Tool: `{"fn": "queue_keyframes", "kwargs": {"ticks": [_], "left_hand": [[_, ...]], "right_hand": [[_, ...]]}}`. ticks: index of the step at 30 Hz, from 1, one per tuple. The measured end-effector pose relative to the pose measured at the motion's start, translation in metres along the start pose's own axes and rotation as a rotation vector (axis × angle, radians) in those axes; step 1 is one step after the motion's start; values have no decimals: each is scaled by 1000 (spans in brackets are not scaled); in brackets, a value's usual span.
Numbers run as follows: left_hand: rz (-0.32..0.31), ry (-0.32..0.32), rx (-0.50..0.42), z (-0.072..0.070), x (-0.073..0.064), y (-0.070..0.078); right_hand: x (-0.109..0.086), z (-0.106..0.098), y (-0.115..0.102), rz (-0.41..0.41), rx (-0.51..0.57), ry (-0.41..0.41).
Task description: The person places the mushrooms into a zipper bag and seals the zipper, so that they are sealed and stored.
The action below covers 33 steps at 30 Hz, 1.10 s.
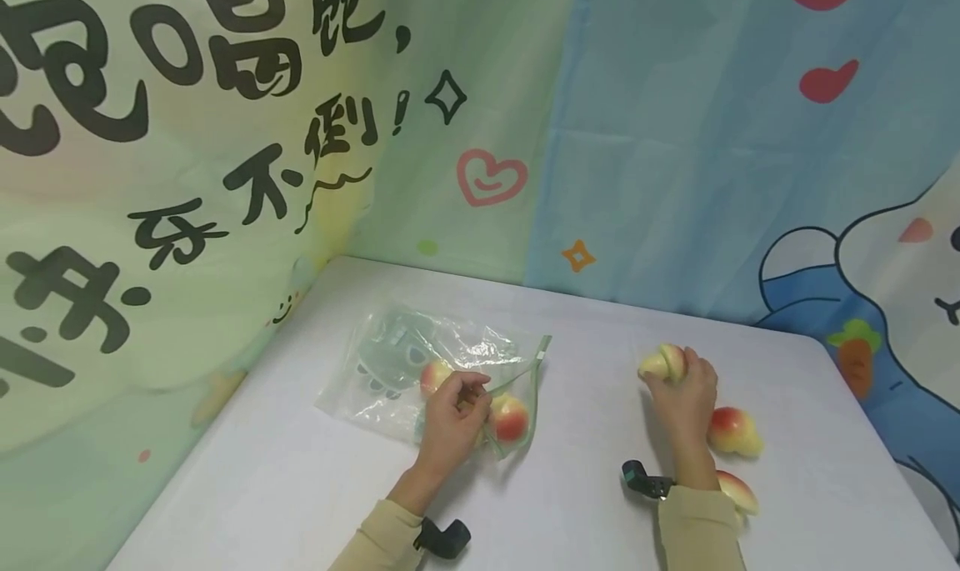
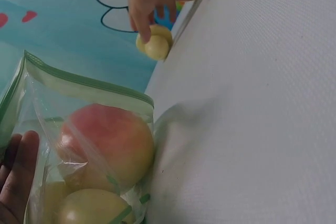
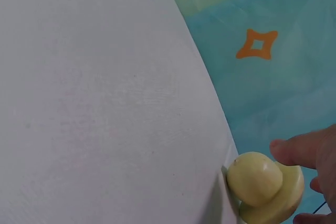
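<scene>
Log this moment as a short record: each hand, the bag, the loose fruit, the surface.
left hand: at the bag's open end; exact grip unclear
right hand: fingers around a red-and-yellow fruit, outside the bag
bag: clear plastic, green-edged opening, lying on the table
bag contents: at least two bagged fruits
loose fruit: two more, one beside the right forearm, one partly hidden by it
surface: white table

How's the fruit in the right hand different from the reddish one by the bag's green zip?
The fruit in the right hand is outside the bag; the reddish one is inside. In the head view, the hand's fruit looks mostly yellow, while the reddish one shows a big red patch. Both show red and yellow.
</scene>
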State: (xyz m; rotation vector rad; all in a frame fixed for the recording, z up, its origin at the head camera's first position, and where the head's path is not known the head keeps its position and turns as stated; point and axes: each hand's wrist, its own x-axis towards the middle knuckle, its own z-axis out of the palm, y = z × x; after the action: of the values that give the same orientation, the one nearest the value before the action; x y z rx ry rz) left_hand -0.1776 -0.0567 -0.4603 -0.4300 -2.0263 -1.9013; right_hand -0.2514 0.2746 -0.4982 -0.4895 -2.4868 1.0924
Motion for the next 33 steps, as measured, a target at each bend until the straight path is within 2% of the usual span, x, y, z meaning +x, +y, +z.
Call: {"fn": "queue_keyframes", "kwargs": {"ticks": [6, 13, 19, 24, 33], "left_hand": [[9, 3, -2, 1, -1, 0], [15, 1, -2, 1, 0, -2], [-2, 2, 0, 1, 0, 0], [-14, -4, -5, 0, 0, 2], [-21, 2, 5, -1, 0, 2]], "right_hand": [[3, 7, 4, -3, -24, -64], [1, 16, 2, -27, 8, -38], [-2, 20, 4, -22, -32, -50], [-3, 22, 7, -18, -36, -22], [-7, 21, 5, -5, 29, 7]]}}
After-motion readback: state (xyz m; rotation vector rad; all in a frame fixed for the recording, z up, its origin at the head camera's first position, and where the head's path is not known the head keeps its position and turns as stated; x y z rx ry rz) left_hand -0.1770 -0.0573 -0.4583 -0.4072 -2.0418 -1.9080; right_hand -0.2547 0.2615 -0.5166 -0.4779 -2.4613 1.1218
